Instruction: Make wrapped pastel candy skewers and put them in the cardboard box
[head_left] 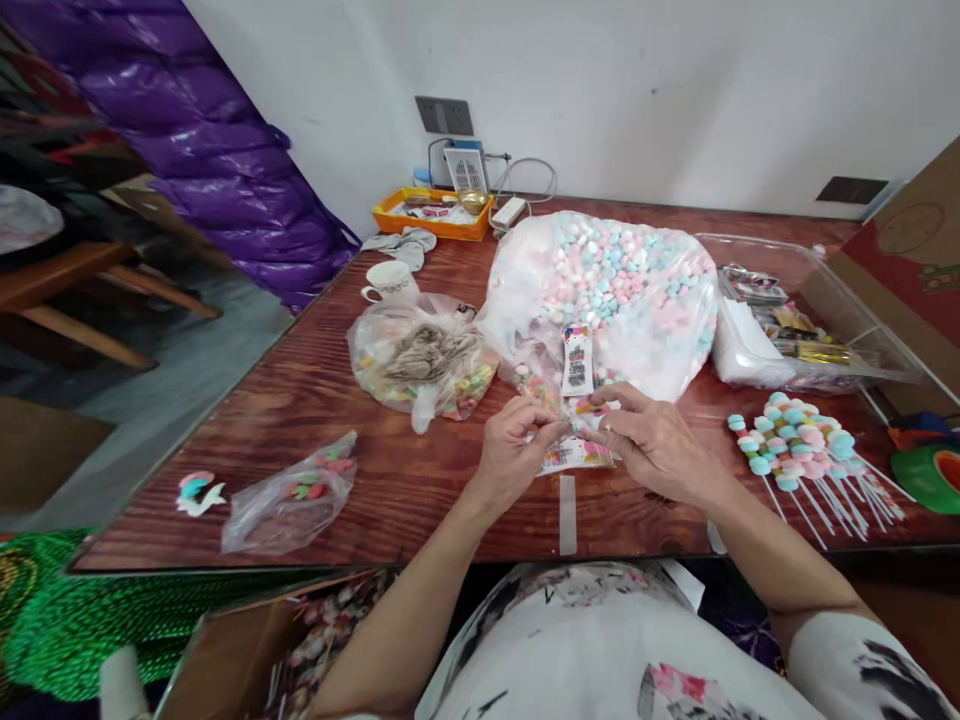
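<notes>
My left hand (517, 440) and my right hand (652, 445) meet over the table with thumbs and fingers pinched together. Whatever sits between the fingertips is small and partly hidden; I cannot make it out. Just beneath them lies a colourful printed card (574, 455). A second printed card (577, 362) rests beyond the fingers, against a large clear bag (600, 300) of pastel pompom-like balls. Left of that is a clear bag (420, 355) with a tan bundle and small coloured pieces. Sticks (806, 445) with pastel balls form a pile right of my right hand.
A clear plastic box (810, 345) with packets stands at the right, near green tape (930, 478). Farther left are a white cup (391, 282), an orange tray (435, 225) and a small bag (292, 500). A tape strip (568, 515) sticks near the front edge.
</notes>
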